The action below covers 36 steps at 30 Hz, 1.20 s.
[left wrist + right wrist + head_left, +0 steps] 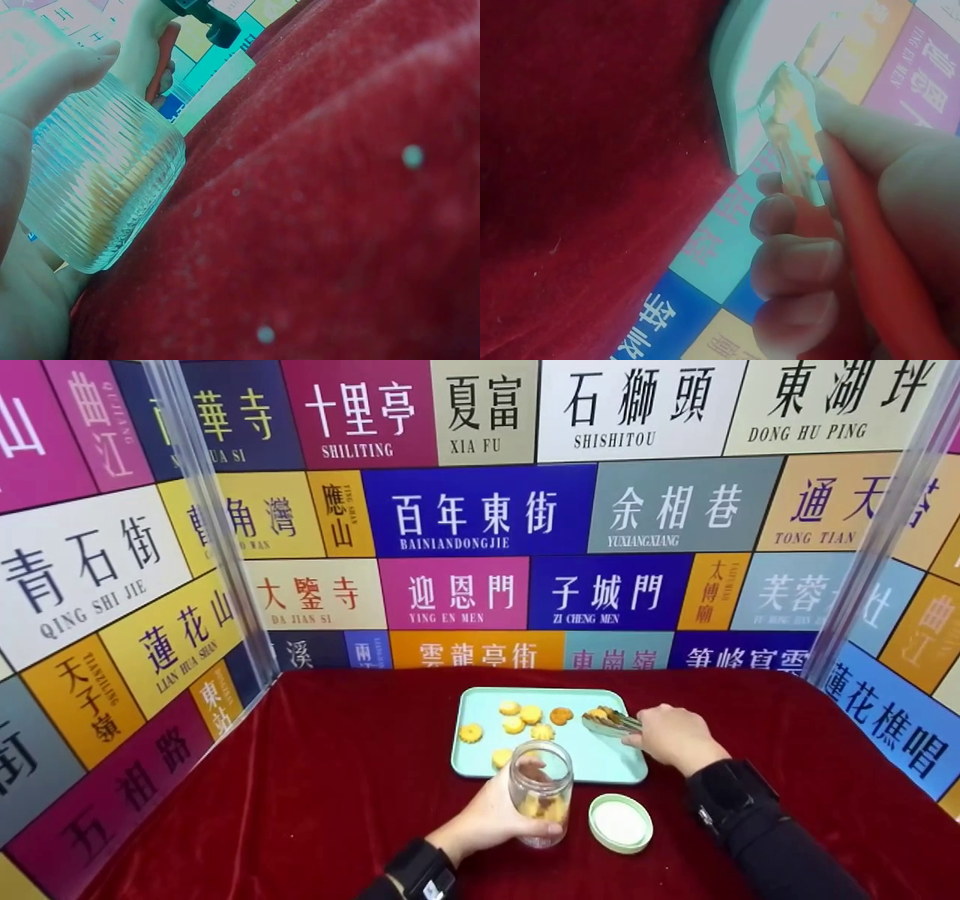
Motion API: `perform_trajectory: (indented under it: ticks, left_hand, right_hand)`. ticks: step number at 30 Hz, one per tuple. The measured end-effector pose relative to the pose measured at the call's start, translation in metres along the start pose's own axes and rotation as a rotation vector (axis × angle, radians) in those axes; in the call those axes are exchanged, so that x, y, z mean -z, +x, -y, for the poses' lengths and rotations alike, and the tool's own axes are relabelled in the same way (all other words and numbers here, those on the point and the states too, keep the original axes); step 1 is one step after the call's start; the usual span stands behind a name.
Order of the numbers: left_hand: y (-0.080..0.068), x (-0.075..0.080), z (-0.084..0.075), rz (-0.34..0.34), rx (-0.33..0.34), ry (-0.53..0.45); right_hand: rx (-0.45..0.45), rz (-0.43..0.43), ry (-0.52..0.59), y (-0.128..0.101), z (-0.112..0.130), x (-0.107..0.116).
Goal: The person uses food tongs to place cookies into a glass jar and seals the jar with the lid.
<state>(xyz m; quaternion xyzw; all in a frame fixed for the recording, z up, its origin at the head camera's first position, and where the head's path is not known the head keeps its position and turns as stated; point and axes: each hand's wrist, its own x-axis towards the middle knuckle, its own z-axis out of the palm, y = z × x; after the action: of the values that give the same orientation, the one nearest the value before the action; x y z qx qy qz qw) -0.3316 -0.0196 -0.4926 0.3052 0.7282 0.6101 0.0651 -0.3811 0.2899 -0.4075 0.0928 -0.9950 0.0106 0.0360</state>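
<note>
My left hand [487, 819] grips a clear ribbed glass jar [541, 780], open at the top, with several yellow cookies [544, 808] inside. In the left wrist view the jar [105, 180] tilts, and its cookies blur behind the ribs. My right hand [679, 737] holds tongs [626, 723] with red handles [881, 255] and metal ends. These ends are over the right part of a mint-green tray [592, 757], around a brownish cookie [598, 714]; whether they pinch it I cannot tell. Several yellow cookies [531, 714] and one browner cookie [561, 715] lie on the tray.
A round lid [621, 823] with a green rim lies right of the jar, in front of the tray. Dark red cloth [360, 735] covers the table. Panels with printed place names [480, 510] stand behind and at both sides, with clear corner posts [874, 525].
</note>
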Motion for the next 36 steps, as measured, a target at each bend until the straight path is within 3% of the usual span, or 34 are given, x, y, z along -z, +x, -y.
perform_trajectory:
  ticks: [9, 23, 36]
  left_hand:
    - [0.000, -0.001, 0.002, -0.003, 0.000, 0.005]
    - [0.002, -0.001, 0.001, 0.007, -0.003, 0.016]
    - [0.000, 0.000, 0.001, 0.007, -0.001, -0.001]
  right_hand:
    - [0.089, -0.141, 0.008, -0.020, -0.001, -0.013]
    - [0.124, -0.223, 0.042, -0.032, -0.008, -0.020]
    - [0.096, -0.229, 0.137, -0.039, -0.020, 0.008]
